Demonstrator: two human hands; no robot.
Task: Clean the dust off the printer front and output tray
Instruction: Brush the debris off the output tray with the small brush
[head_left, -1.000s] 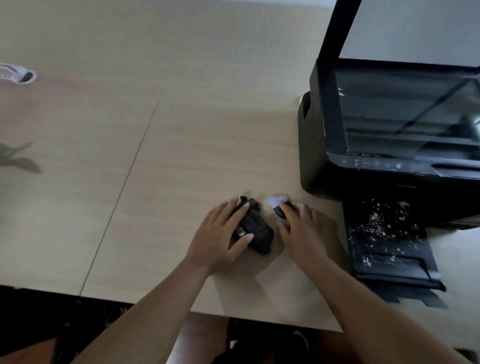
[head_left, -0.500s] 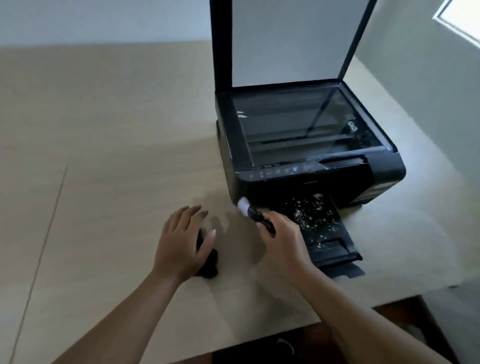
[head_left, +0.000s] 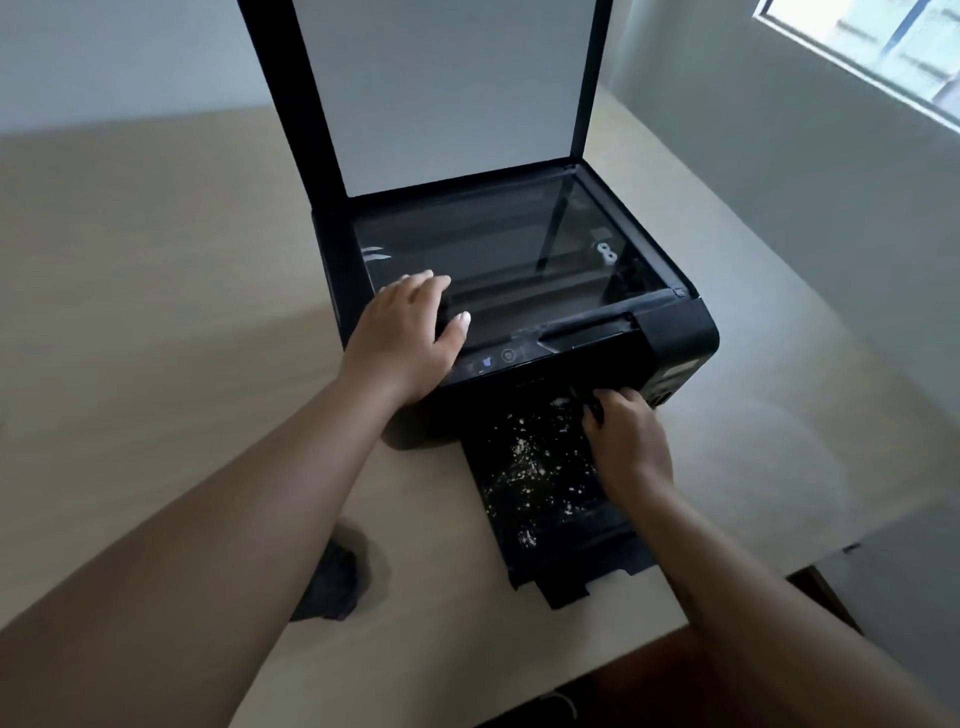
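A dark cloth (head_left: 332, 582) is left on the table (head_left: 156, 312), left of and nearer than the printer (head_left: 680, 332); the left hand (head_left: 405, 338) is pressed flat, fingers straight, on the printer's front-left top; the dusty output tray (head_left: 540, 467) is extended from the printer's front toward the person; the right hand (head_left: 628, 441) is curled round a dark tool (head_left: 592, 408) at the tray's inner right corner, with most dust leftward and nearer.

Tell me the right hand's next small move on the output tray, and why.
Probably sweep the brush forward along the output tray toward its front lip. The right hand grips it at the tray's back end, pale specks lie scattered in front of it, and the left hand rests on the printer top, seemingly steadying it.
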